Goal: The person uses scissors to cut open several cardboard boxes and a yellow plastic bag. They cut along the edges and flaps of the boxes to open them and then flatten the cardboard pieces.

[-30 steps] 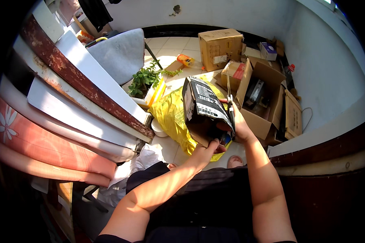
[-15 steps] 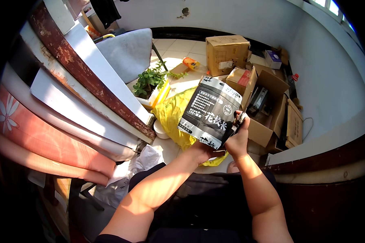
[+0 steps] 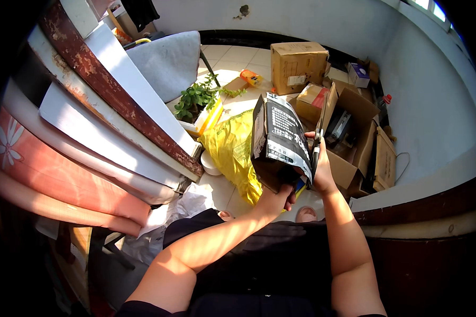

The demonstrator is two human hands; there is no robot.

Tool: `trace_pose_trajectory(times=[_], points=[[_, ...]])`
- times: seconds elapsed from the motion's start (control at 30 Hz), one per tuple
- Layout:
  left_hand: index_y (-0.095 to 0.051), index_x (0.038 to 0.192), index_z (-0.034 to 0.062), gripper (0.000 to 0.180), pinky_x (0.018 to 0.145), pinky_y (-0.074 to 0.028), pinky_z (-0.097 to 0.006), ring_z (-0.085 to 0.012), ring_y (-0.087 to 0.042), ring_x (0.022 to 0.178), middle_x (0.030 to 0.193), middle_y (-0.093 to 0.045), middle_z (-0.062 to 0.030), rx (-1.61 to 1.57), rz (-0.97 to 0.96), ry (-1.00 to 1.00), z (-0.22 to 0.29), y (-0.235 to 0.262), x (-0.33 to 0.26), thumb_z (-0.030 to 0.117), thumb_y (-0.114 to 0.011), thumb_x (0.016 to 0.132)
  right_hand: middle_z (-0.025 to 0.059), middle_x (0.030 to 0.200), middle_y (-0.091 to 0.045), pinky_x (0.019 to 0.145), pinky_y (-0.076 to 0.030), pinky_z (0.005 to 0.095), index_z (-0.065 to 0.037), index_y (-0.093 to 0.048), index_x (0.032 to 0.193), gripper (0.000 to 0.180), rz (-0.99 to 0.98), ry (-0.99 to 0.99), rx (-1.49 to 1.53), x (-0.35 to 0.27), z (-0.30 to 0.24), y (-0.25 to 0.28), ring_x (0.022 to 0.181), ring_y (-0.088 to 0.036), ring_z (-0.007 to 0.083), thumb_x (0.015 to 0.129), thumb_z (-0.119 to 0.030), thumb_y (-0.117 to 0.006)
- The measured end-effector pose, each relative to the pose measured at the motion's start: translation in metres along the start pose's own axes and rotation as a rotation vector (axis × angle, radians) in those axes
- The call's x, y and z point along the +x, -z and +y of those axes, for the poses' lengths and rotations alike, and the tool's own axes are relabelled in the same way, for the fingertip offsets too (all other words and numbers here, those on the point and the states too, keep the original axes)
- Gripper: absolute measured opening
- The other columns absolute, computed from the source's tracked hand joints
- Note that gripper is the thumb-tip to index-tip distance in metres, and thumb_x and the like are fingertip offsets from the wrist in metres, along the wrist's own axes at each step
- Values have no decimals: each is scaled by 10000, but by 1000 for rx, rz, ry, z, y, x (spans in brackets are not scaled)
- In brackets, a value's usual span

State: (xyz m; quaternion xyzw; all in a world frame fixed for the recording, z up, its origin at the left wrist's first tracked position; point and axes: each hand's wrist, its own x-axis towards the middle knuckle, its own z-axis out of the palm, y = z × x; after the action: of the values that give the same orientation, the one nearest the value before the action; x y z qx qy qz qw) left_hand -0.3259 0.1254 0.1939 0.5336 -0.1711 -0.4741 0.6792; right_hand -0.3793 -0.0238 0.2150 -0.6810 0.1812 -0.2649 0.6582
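Observation:
A black cardboard box (image 3: 285, 129) with white print is held up in front of me, tilted so that one brown side shows at its left. My left hand (image 3: 287, 196) is at its near lower end, fingers curled and partly hidden by the cardboard. At the box's right edge is my right hand (image 3: 322, 169), closed around a slim black-and-silver tool (image 3: 317, 145) that looks like scissors, pressed against the box. Beneath the box a yellow plastic bag (image 3: 228, 145) lies crumpled on the tiles.
Ahead stands a closed carton (image 3: 297, 68); to the right, an open carton (image 3: 349, 124) contains dark objects. A leafy potted plant (image 3: 197, 100), an orange bottle (image 3: 251, 78) and a grey chair (image 3: 166, 63) are farther left. White boards (image 3: 98, 132) and rolled pink material (image 3: 58, 185) line the left.
The black box has turned, its printed face tilting away to the right and a brown side coming into view. My left hand has shifted right along its lower end.

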Motion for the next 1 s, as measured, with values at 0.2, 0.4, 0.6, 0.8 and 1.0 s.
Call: trace_pose_trajectory(times=[0.2,0.4,0.6,0.8,1.0], points=[[-528,906,-7,244,511,-443,-263,-139,-550,533,709,-582,-86,90,-41,72,-4,-1,-9,222,-451,941,37,954,-626,769,-458,238,-108,-381,1239,633,-78,-76,137,2,5,3,846,-573,90,743,-101,-775],[-550,1030,39,431,560,-418,-247,-136,-583,620,817,-650,-87,253,-209,450,26,32,23,409,-346,950,12,949,-566,701,-458,234,-62,-394,1252,657,11,-226,-51,3,8,4,859,-535,100,716,-47,-773],[-531,1089,-97,661,451,-288,-241,-112,-330,459,576,-400,24,-99,-151,595,51,77,58,454,-201,932,47,925,-603,659,-458,227,-11,-468,1243,508,86,-398,137,-1,13,9,799,-583,99,798,-84,-703],[-561,911,-22,512,414,-269,-235,-104,-288,416,552,-409,4,0,-237,590,55,90,61,432,-324,898,25,950,-582,726,-441,232,-67,-423,1211,436,203,-240,290,2,16,9,837,-564,96,862,-154,-670],[-589,857,37,412,427,-308,-226,-80,-369,440,602,-520,-25,428,-193,562,41,66,51,384,-378,923,22,980,-493,785,-453,241,-10,-412,1164,569,300,-174,283,2,14,-2,860,-518,95,788,-258,-759]])
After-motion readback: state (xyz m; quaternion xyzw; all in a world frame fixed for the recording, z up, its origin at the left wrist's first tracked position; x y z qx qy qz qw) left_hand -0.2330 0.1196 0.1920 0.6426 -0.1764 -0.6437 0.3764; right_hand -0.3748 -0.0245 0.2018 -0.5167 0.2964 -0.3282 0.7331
